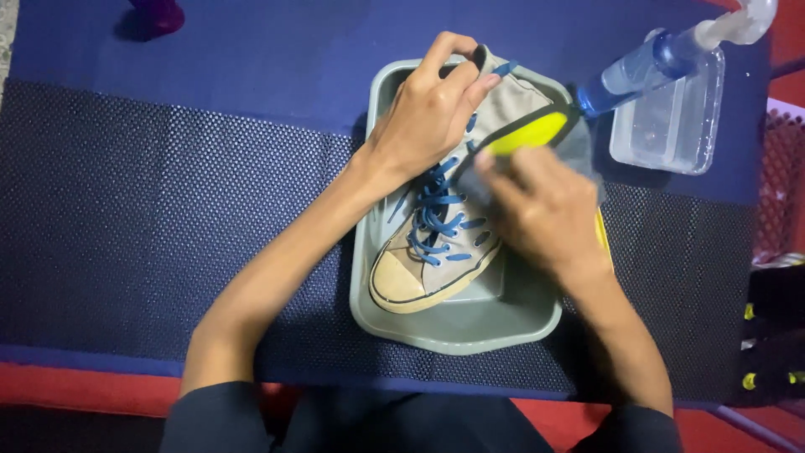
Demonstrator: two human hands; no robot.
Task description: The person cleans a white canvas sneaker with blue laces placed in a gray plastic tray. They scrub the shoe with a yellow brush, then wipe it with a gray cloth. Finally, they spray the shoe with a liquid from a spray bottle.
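**Both hands on a high-top shoe in a grey basin**

The left hand (432, 105) grips the upper collar of the shoe (449, 226), fingers curled over the top edge near the heel tab and thumb side against the ankle canvas. The right hand (545, 214) is closed around a cloth (524, 138) that is grey with a yellow-green face and a dark border; the hand is motion-blurred, and the cloth is pressed against the shoe's side near the eyelets.

The shoe is a beige canvas high-top with blue laces (440, 214) and a pale rubber toe cap. It lies on its side inside the basin (470, 327), toe toward the person, collar toward the far rim. The basin is grey, rectangular with rounded corners, and sits on a dark blue textured mat (151, 210).

Beyond the basin to the right, a blue spray bottle (662, 63) with a white nozzle lies tilted across a clear plastic container (679, 126). A purple object (155, 15) stands at the far left edge, cut off. A red mesh basket (784, 184) shows at the right edge.
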